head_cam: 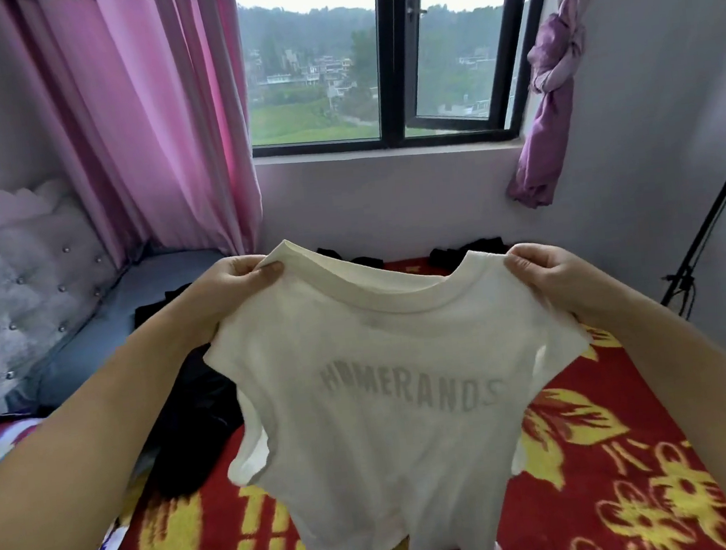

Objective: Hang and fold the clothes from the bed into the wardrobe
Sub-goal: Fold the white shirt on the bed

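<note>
I am holding a white shirt [378, 406] up in the air in front of me, over the bed [613, 450]. My left hand [233, 283] pinches the shirt at its top left corner, near 10 o'clock, with my thumb on the front of the cloth and my fingers curled behind. My right hand [542, 270] grips the other shoulder, near 2 o'clock, with my fingers bunched around the cloth. The neck hole is at the top, at 12 o'clock, and the bottom of the shirt hangs down toward 6 o'clock, so its long way runs up and down. It tilts a bit, with the left corner higher than the right. Grey letters show through the cloth across the middle. The short sleeves droop at the sides, near 8 o'clock and 3 o'clock. The bottom of the shirt hangs past the lower edge of the view. Under the shirt is a red blanket [639, 492] with yellow shapes on it. Some black clothes [194, 424] lie on the bed at 9 o'clock from the shirt, and more dark clothes [465, 249] lie behind it at 12 o'clock. A padded headboard [20, 281] is far left at 10 o'clock. Pink curtains [138, 119] hang at 11 o'clock, beside a window [375, 52] at 12 o'clock. A purple curtain [552, 92] is tied in a knot at 1 o'clock. A thin black stand [710, 214] leans by the wall at 3 o'clock.
</note>
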`<act>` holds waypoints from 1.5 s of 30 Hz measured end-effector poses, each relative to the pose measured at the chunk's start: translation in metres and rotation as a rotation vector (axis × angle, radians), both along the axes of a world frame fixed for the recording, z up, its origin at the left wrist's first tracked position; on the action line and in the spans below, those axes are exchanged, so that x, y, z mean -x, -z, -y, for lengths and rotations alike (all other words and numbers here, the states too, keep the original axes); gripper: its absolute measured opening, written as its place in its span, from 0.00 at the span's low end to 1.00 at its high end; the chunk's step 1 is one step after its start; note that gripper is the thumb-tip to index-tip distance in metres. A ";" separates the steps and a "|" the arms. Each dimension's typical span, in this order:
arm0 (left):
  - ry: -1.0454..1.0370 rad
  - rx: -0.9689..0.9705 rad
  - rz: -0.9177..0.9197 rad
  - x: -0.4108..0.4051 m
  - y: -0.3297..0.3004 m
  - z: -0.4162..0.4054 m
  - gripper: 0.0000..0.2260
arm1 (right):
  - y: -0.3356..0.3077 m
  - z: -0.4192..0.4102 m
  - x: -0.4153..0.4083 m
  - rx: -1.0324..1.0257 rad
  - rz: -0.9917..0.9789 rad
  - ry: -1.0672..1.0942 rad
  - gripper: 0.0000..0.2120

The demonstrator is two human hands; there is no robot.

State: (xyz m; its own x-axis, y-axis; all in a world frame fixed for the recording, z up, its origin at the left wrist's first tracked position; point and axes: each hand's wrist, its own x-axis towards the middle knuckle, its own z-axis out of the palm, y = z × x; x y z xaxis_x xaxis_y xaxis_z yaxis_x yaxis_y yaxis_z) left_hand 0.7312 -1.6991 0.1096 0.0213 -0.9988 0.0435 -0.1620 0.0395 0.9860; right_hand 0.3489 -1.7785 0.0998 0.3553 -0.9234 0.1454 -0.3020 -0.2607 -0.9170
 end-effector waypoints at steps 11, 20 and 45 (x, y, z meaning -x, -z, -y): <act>0.056 -0.158 -0.174 0.120 -0.012 -0.012 0.09 | -0.008 -0.029 -0.111 0.259 -0.038 0.012 0.10; 0.016 0.286 0.151 0.112 -0.033 -0.016 0.07 | -0.036 -0.046 -0.094 0.405 -0.260 -0.209 0.12; 0.354 0.214 0.546 0.139 -0.041 0.025 0.08 | -0.093 -0.032 0.007 0.158 -0.573 -0.334 0.06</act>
